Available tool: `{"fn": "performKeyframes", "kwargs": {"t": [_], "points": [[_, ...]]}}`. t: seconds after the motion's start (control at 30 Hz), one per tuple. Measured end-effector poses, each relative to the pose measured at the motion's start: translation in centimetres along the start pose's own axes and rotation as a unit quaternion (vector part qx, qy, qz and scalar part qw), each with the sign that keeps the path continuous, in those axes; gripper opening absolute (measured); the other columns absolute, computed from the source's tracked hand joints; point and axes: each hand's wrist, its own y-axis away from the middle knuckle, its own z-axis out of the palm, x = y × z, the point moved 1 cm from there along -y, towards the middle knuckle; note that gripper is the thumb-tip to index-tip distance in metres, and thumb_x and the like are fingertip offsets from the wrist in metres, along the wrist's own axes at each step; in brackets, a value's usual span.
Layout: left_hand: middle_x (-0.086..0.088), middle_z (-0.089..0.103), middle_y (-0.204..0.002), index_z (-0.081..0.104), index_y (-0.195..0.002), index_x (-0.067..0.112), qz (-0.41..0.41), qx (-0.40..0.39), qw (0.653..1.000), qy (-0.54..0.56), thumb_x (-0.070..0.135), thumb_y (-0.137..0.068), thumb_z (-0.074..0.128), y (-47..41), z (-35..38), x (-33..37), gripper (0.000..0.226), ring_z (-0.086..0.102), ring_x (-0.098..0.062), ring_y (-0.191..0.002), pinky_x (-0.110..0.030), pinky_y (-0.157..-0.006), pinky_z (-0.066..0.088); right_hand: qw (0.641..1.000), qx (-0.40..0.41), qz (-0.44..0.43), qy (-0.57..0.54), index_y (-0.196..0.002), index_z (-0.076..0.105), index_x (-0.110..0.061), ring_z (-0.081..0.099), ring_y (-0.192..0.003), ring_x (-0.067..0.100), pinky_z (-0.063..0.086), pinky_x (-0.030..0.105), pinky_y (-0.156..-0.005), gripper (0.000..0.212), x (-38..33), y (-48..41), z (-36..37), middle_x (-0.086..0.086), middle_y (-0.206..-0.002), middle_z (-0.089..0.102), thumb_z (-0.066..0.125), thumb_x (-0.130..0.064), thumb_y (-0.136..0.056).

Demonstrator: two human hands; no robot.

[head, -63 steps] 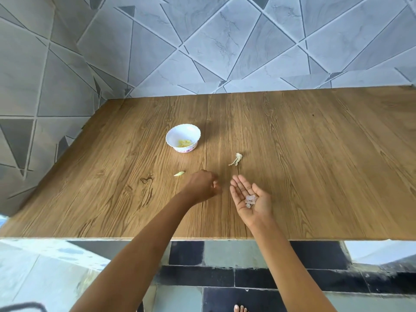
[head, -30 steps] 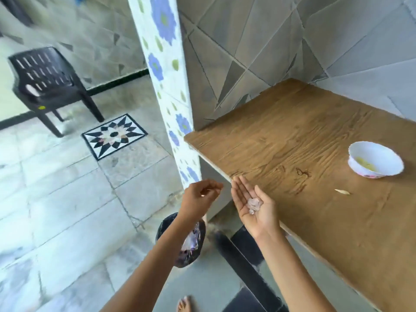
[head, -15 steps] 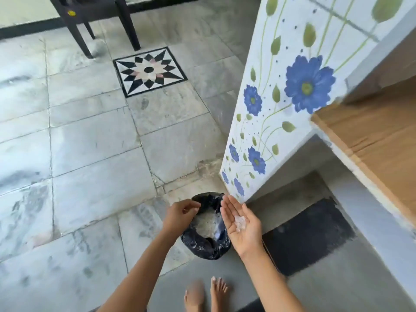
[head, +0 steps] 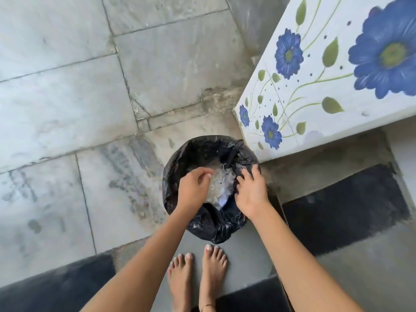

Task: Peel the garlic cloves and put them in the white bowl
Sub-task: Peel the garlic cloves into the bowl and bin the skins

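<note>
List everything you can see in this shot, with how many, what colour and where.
bin bag: one, black, lining a round bin on the floor, centre of view
papery scraps: a heap, whitish, inside the bag
floor slabs: many, pale grey marble, left and top
flowered pillar: one, white with blue flowers and green leaves, upper right, beside the bin
dark floor patches: several, black, right of the bin and along the bottom
feet: two, bare, just below the bin
left hand: one, fingers curled, over the bin's opening
right hand: one, palm down, fingers spread, over the bin's right rim
</note>
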Motion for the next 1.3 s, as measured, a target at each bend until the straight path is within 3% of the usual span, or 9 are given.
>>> {"fn": "performKeyframes", "kwargs": {"t": [0.17, 0.3, 0.4, 0.5, 0.6, 0.7, 0.83, 1.03, 1.3], "points": [[0.001, 0.065, -0.116, 0.060, -0.122, 0.021, 0.146, -0.001, 0.982, 0.122, 0.020, -0.097, 0.044, 3.1, 2.3, 2.7, 0.030, 0.057, 0.004, -0.099, -0.015, -0.088, 0.043, 0.996, -0.001, 0.088, -0.015, -0.148, 0.029, -0.012, 0.023, -0.142, 0.033, 0.016, 0.041, -0.118, 0.067, 0.3, 0.0, 0.2, 0.011, -0.153, 0.030, 0.022, -0.056, -0.099], [-0.003, 0.029, -0.155, 0.034, -0.145, 0.027, 0.168, -0.174, 0.958, -0.153, 0.039, -0.097, 0.033, 1.7, 5.0, -2.5, 0.050, 0.020, -0.019, -0.144, -0.042, -0.118, 0.014, 0.998, -0.031, 0.050, 0.012, -0.139, 0.042, -0.006, 0.041, -0.132, 0.030, 0.030, 0.040, -0.108, 0.061, -1.5, 2.1, 1.0, 0.019, -0.140, 0.046, 0.033, -0.050, -0.099], [-0.006, 0.022, -0.156, 0.036, -0.143, 0.025, -0.014, -0.070, 0.986, -0.153, 0.031, -0.090, 0.044, -0.4, 3.0, -2.2, 0.054, 0.015, -0.019, -0.145, -0.036, -0.116, 0.013, 0.999, -0.032, -0.015, -0.026, -0.135, 0.048, -0.014, 0.040, -0.134, 0.025, 0.032, 0.038, -0.105, 0.048, -2.1, 2.5, 0.5, 0.008, -0.141, 0.048, 0.027, -0.042, -0.102], [-0.003, 0.035, -0.149, 0.041, -0.140, 0.021, 0.150, -0.046, 0.980, 0.120, 0.030, -0.089, 0.044, 1.6, 2.0, 5.1, 0.052, 0.028, -0.011, -0.140, -0.027, -0.114, 0.022, 1.000, -0.007, -0.023, 0.014, -0.134, 0.046, -0.009, 0.044, -0.131, 0.033, 0.040, 0.037, -0.104, 0.043, -1.0, 3.3, 1.9, 0.012, -0.141, 0.048, 0.026, -0.033, -0.104], [0.001, 0.038, -0.149, 0.043, -0.140, 0.021, 0.299, -0.103, 0.948, 0.043, 0.032, -0.096, 0.034, 3.4, 3.0, 4.3, 0.047, 0.027, -0.015, -0.142, -0.038, -0.117, 0.018, 0.996, -0.029, -0.073, 0.030, -0.145, 0.030, -0.004, 0.060, -0.102, 0.013, 0.048, 0.024, -0.083, 0.047, -1.4, 4.0, 3.2, 0.009, -0.143, 0.044, 0.025, -0.027, -0.105], [-0.002, 0.019, -0.158, 0.035, -0.145, 0.028, 0.026, -0.108, 0.974, -0.195, 0.040, -0.096, 0.033, 0.3, 1.5, -2.0, 0.051, 0.009, -0.019, -0.146, -0.045, -0.118, 0.009, 0.996, -0.065, -0.056, 0.021, -0.141, 0.040, -0.013, 0.043, -0.131, 0.023, 0.032, 0.040, -0.108, 0.054, -2.3, 4.8, 2.7, 0.008, -0.145, 0.044, 0.026, -0.045, -0.101], [-0.011, 0.036, -0.150, 0.036, -0.143, 0.012, -0.157, -0.031, 0.986, 0.046, 0.023, -0.103, 0.030, 2.9, 1.2, 4.0, 0.042, 0.046, -0.023, -0.123, -0.031, -0.101, 0.038, 0.967, -0.044, -0.200, 0.153, -0.122, 0.052, -0.037, 0.041, -0.128, 0.001, 0.030, 0.024, -0.107, 0.030, -0.9, 6.4, 4.2, -0.013, -0.139, 0.047, 0.032, -0.041, -0.100], [0.017, 0.053, -0.133, 0.053, -0.128, 0.035, -0.011, -0.106, 0.958, 0.267, 0.029, -0.092, 0.051, 8.5, -7.0, 12.0, 0.037, 0.051, 0.003, -0.118, -0.023, -0.100, 0.042, 0.916, -0.022, -0.175, 0.360, -0.130, 0.054, -0.022, 0.048, -0.127, 0.020, 0.036, 0.037, -0.107, 0.051, -1.1, 9.4, 4.4, 0.003, -0.133, 0.055, 0.034, -0.051, -0.094], [0.011, 0.057, -0.120, 0.057, -0.123, 0.028, 0.094, -0.029, 0.992, 0.085, 0.020, -0.094, 0.056, 19.2, -16.6, 23.5, 0.030, 0.053, -0.008, -0.113, -0.015, -0.088, 0.040, 0.805, 0.052, -0.416, 0.420, -0.138, 0.046, -0.013, 0.042, -0.131, 0.013, 0.029, 0.016, -0.101, 0.041, -8.2, 33.0, 5.1, 0.000, -0.141, 0.048, 0.051, -0.019, -0.097]]}}
